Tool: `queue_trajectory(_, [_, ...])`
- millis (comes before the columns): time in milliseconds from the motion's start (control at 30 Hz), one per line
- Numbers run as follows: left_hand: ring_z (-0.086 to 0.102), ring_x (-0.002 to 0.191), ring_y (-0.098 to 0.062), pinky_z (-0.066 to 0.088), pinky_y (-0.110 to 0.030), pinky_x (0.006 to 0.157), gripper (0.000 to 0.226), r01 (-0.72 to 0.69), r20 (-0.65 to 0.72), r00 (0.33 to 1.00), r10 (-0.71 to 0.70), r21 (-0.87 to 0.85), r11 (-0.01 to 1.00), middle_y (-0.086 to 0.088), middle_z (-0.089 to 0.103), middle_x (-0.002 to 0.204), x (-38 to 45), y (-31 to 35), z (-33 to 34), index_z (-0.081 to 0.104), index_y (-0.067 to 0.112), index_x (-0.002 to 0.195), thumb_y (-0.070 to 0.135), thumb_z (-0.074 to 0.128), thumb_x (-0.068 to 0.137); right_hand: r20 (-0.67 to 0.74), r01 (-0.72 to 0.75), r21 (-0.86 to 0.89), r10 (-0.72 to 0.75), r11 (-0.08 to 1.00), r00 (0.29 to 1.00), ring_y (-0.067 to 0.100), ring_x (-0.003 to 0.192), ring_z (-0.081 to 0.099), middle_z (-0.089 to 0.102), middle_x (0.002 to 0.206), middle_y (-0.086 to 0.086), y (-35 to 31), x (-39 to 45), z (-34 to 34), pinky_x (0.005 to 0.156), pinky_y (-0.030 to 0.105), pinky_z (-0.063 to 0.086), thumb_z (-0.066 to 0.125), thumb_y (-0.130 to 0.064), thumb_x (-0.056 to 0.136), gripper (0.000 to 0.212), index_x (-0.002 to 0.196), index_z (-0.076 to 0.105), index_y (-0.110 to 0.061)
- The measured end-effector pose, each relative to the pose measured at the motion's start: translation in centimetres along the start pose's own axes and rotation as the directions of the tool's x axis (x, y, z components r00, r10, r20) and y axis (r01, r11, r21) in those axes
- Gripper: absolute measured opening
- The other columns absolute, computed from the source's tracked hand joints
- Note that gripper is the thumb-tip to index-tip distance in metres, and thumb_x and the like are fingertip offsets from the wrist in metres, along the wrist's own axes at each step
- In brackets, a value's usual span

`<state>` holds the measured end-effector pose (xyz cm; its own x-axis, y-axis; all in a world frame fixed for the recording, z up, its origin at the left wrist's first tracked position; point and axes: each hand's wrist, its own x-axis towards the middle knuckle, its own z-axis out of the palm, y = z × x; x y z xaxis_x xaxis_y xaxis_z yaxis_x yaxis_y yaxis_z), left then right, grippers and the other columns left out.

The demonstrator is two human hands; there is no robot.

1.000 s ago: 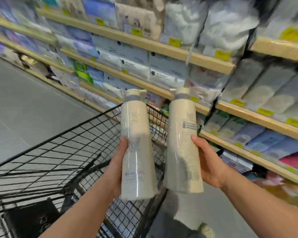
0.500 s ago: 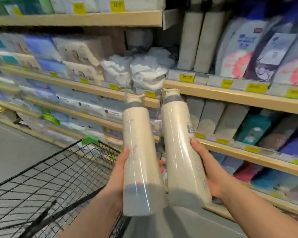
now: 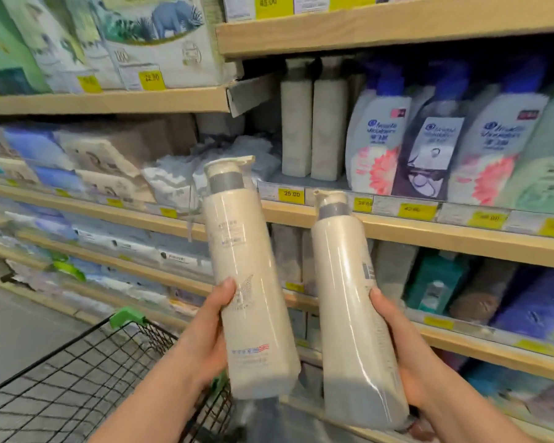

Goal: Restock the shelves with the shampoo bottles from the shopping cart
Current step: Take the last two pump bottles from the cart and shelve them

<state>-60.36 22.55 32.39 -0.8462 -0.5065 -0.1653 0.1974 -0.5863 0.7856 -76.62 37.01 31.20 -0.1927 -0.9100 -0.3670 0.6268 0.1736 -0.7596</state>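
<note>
Up and ahead of both hands, the shelf gap [image 3: 269, 183] beside two matching bottles [image 3: 312, 123] is waiting. Left hand [image 3: 202, 340] is wrapping one bottle [image 3: 250, 282], right hand [image 3: 394, 343] another [image 3: 349, 308], pumps tilting toward it; the left is sitting nearer. Cart [image 3: 77, 378] contents are lying out of frame.

Left hand [image 3: 205, 340] and right hand [image 3: 400, 356] raised, forearms extended, fingers seemingly curled in grip.

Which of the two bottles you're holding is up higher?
The cream bottle in the left hand; its pump cap tops the right hand bottle's.
</note>
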Motion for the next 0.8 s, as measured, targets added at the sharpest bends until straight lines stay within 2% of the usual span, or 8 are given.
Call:
queue_trajectory(33, [0.069, 0.059, -0.019, 0.056, -0.03, 0.05, 0.075, -0.02, 0.012, 1.0, 0.019, 0.064, 0.998, -0.009, 0.072, 0.067, 1.5, 1.2, -0.3, 0.073, 0.007, 0.072, 0.036, 0.09, 0.005, -0.009, 0.024, -0.045, -0.024, 0.999, 1.0, 0.0, 0.053, 0.064, 0.069, 0.098, 0.02, -0.6, 0.7, 0.1, 0.07, 0.037, 0.056, 0.072, -0.071, 0.02, 0.095, 0.095, 0.066, -0.013])
queue_trajectory(67, [0.069, 0.061, -0.018, 0.057, -0.029, 0.052, 0.084, -0.041, -0.002, 0.999, 0.041, 0.121, 0.992, -0.008, 0.073, 0.068, 2.3, 1.9, -0.2, 0.07, 0.007, 0.082, 0.039, 0.09, 0.007, 0.006, 0.049, 0.005, -0.049, 0.999, 0.999, 0.005, 0.055, 0.066, 0.07, 0.093, 0.019, -0.8, 0.9, -0.2, 0.065, 0.037, 0.057, 0.077, -0.065, 0.025, 0.086, 0.093, 0.068, -0.013])
queue_trajectory(167, [0.068, 0.062, -0.014, 0.055, -0.026, 0.052, 0.107, -0.148, 0.036, 0.989, 0.143, 0.29, 0.946, -0.003, 0.073, 0.07, 6.0, 4.8, -0.3, 0.053, 0.004, 0.105, 0.044, 0.088, 0.012, -0.014, 0.177, 0.154, -0.177, 0.972, 0.984, 0.023, 0.056, 0.068, 0.071, 0.069, 0.012, -2.0, 2.3, 0.0, 0.047, 0.033, 0.054, 0.09, -0.044, 0.011, 0.073, 0.076, 0.074, -0.015])
queue_trajectory(333, [0.068, 0.071, -0.004, 0.053, -0.019, 0.056, 0.068, -0.32, 0.178, 0.947, 0.268, 0.439, 0.84, 0.011, 0.073, 0.076, 12.0, 10.8, -0.4, 0.052, 0.019, 0.103, 0.02, 0.072, 0.039, -0.133, 0.372, -0.006, -0.37, 0.928, 0.92, 0.018, 0.05, 0.065, 0.07, 0.06, 0.007, -5.5, 4.8, 1.7, 0.042, 0.026, 0.051, 0.086, -0.05, 0.005, 0.068, 0.064, 0.073, -0.02])
queue_trajectory(433, [0.067, 0.079, -0.002, 0.052, -0.016, 0.063, 0.073, -0.403, 0.281, 0.912, 0.298, 0.489, 0.773, 0.015, 0.072, 0.082, 14.9, 13.8, -0.6, 0.052, 0.024, 0.1, 0.02, 0.075, 0.031, -0.204, 0.501, -0.097, -0.51, 0.86, 0.836, 0.014, 0.052, 0.066, 0.071, 0.062, 0.003, -6.8, 5.9, 2.2, 0.043, 0.022, 0.05, 0.085, -0.051, 0.003, 0.071, 0.066, 0.072, -0.024])
queue_trajectory(533, [0.065, 0.082, 0.002, 0.052, -0.015, 0.064, 0.087, -0.471, 0.357, 0.878, 0.319, 0.523, 0.711, 0.014, 0.072, 0.086, 17.1, 15.8, -1.1, 0.052, 0.025, 0.099, 0.025, 0.086, 0.019, -0.248, 0.573, -0.16, -0.595, 0.804, 0.765, 0.012, 0.06, 0.068, 0.074, 0.072, 0.001, -7.1, 6.9, 2.0, 0.046, 0.021, 0.052, 0.087, -0.047, 0.004, 0.085, 0.082, 0.069, -0.018])
queue_trajectory(733, [0.063, 0.084, -0.007, 0.054, -0.02, 0.067, 0.061, -0.525, 0.401, 0.851, 0.338, 0.642, 0.559, 0.002, 0.064, 0.088, 20.4, 17.6, -0.8, 0.054, 0.012, 0.1, -0.01, 0.079, 0.049, -0.258, 0.575, -0.212, -0.613, 0.79, 0.747, 0.015, 0.062, 0.068, 0.074, 0.076, 0.007, -7.2, 7.6, 1.4, 0.049, 0.022, 0.053, 0.088, -0.042, 0.005, 0.095, 0.091, 0.063, -0.012])
queue_trajectory(800, [0.062, 0.079, 0.003, 0.051, -0.012, 0.065, 0.056, -0.54, 0.421, 0.841, 0.339, 0.66, 0.522, 0.002, 0.061, 0.09, 21.0, 17.7, -0.3, 0.052, 0.009, 0.102, -0.015, 0.073, 0.056, -0.257, 0.569, -0.209, -0.606, 0.795, 0.753, 0.015, 0.062, 0.068, 0.074, 0.076, 0.007, -7.4, 7.6, 1.3, 0.048, 0.02, 0.052, 0.089, -0.041, 0.004, 0.094, 0.09, 0.064, -0.012])
